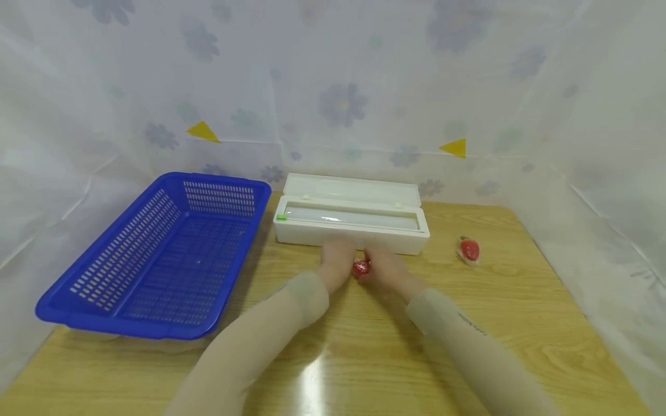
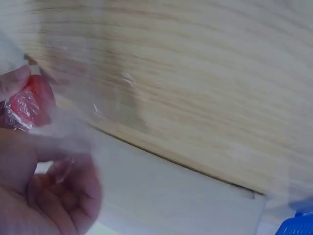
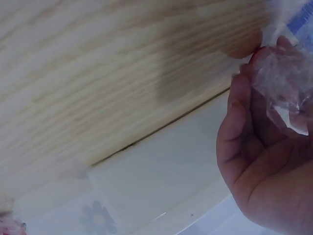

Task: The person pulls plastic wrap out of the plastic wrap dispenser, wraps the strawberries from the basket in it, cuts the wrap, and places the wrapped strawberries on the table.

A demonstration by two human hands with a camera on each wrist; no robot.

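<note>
Between the two hands, a small red fruit (image 1: 361, 267) in clear plastic wrap is held just in front of a white cling film dispenser (image 1: 348, 236). My right hand (image 1: 386, 268) grips the fruit; its fingers (image 3: 234, 115) curl around it, and crumpled plastic wrap (image 3: 283, 78) covers it in the right wrist view. Close on the other side is my left hand (image 1: 337, 263), its fingers (image 2: 73, 196) curled and the thumb blurred. A shiny bit of wrap shows between them, so it seems to pinch the film. The dispenser's lid (image 1: 354, 188) stands raised, with a film roll inside.
A large blue plastic basket (image 1: 236, 271) stands on the left of the wooden table (image 1: 322, 370). Another red fruit (image 1: 469, 249) in clear film, with a green top, lies at the right. Flower-patterned sheeting (image 1: 343, 69) encloses the back and sides.
</note>
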